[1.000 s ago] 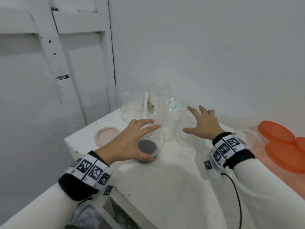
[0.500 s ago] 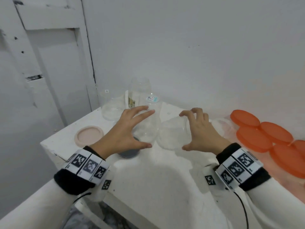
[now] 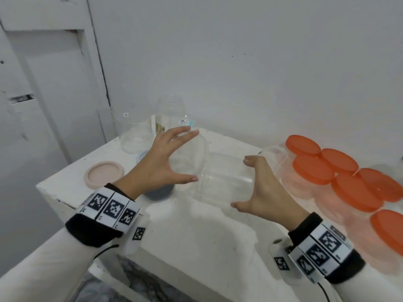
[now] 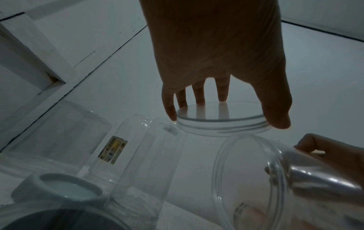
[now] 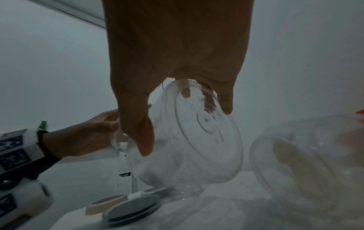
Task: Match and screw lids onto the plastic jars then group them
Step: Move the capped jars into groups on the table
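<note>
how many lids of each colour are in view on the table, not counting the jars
round orange plastic lids: 6
round pink plastic lid: 1
round dark grey plastic lid: 1
round pale blue plastic lid: 1
total: 9 lids in view; more may lie beyond the right edge of the head view

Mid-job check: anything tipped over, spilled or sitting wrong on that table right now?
One clear jar is on its side, held by its base in the right hand, mouth toward the left hand, which grips an upright jar's rim. No spill or damage shows. A pink lid and a grey lid lie loose.
</note>
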`<state>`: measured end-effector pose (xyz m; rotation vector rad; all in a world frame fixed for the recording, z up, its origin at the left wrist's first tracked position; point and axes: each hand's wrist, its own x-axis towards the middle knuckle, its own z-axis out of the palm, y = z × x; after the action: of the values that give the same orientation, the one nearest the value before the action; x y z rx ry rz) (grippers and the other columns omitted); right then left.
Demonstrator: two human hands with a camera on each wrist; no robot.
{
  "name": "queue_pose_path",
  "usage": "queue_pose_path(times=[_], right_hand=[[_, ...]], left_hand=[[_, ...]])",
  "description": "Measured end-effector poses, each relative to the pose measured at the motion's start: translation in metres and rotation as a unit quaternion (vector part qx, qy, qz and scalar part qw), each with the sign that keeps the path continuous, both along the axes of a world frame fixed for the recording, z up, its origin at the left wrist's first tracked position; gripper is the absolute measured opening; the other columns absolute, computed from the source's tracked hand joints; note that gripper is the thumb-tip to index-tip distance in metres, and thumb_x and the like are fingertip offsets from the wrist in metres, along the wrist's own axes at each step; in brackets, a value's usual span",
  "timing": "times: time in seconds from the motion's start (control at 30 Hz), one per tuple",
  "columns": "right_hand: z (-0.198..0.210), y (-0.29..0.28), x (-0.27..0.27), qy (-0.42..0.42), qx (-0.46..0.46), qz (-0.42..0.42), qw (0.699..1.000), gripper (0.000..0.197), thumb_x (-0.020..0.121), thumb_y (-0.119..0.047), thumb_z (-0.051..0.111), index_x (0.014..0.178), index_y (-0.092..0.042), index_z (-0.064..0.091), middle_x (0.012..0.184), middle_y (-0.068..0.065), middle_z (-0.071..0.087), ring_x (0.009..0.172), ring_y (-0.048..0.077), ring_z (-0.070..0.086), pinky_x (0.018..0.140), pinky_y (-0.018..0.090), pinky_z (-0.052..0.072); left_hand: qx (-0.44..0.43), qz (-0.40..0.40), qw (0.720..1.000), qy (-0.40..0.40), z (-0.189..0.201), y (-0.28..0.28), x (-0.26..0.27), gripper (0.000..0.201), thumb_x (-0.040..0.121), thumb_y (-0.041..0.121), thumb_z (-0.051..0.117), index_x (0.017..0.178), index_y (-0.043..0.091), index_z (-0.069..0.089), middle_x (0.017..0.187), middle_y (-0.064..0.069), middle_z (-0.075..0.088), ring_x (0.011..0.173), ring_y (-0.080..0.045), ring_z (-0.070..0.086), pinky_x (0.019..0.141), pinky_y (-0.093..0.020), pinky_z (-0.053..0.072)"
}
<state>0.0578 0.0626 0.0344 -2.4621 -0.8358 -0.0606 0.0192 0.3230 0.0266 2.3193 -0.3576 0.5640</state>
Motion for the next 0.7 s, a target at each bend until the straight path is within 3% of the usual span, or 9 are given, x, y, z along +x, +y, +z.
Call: queue_pose_path(times=[0.1,0.23,0.33,0.43,0.53,0.7], right_hand=[[-0.004,0.007,-0.008,-0.001,-0.017,-0.020,1.000,0.094,0.054,-0.027,0.088,0.125,-0.011,0.028,0.115,-0.004,0.027,0.109,0.016,0.037,0.083,0.017,0.036],[-0.011,0.013,-0.011,0.037,-0.014,-0.023,0.999,0.111,0.051,-0.031,0.089,0.139,-0.019,0.023,0.116,-0.007,0.023,0.112,0.014,0.034,0.089,0.021,0.038],[-0.014,0.017,-0.010,0.026,-0.026,-0.012,0.999,0.112,0.048,-0.041,0.089,0.141,-0.020,0.030,0.116,-0.011,0.028,0.109,0.011,0.039,0.090,0.021,0.039],[-0.016,0.023,-0.010,0.012,-0.041,-0.016,0.999,0.106,0.051,-0.050,0.085,0.140,-0.021,0.033,0.120,-0.015,0.035,0.115,0.006,0.034,0.092,0.020,0.033],[-0.022,0.028,-0.007,0.039,-0.038,-0.035,0.998,0.104,0.055,-0.048,0.084,0.140,-0.018,0.032,0.133,-0.008,0.038,0.122,0.009,0.034,0.094,0.017,0.029],[-0.026,0.032,-0.007,0.076,-0.015,-0.055,0.996,0.100,0.059,-0.040,0.083,0.139,-0.015,0.029,0.135,-0.005,0.038,0.121,0.010,0.040,0.090,0.017,0.031]], left_hand=[[-0.020,0.002,1.000,-0.004,0.001,0.000,-0.004,0.090,0.056,0.060,0.068,0.137,0.038,0.037,0.144,0.012,0.032,0.126,-0.004,0.026,0.105,-0.033,0.029],[-0.033,0.009,0.999,0.002,-0.002,0.001,-0.010,0.090,0.056,0.060,0.069,0.137,0.037,0.036,0.144,0.011,0.033,0.128,-0.009,0.028,0.106,-0.042,0.034],[-0.038,0.012,0.999,0.011,-0.004,0.001,-0.013,0.090,0.055,0.060,0.068,0.137,0.038,0.037,0.144,0.012,0.033,0.128,-0.010,0.028,0.105,-0.044,0.035],[-0.036,0.011,0.999,0.010,-0.003,0.002,-0.015,0.091,0.055,0.059,0.069,0.137,0.035,0.038,0.144,0.011,0.033,0.127,-0.010,0.028,0.105,-0.042,0.035],[-0.037,0.012,0.999,0.010,-0.002,0.004,-0.016,0.091,0.055,0.059,0.069,0.137,0.036,0.038,0.144,0.012,0.033,0.126,-0.009,0.028,0.105,-0.041,0.035],[-0.036,0.005,0.999,0.020,0.001,0.007,-0.016,0.090,0.056,0.059,0.069,0.137,0.036,0.037,0.147,0.015,0.031,0.130,-0.005,0.026,0.107,-0.042,0.032]])
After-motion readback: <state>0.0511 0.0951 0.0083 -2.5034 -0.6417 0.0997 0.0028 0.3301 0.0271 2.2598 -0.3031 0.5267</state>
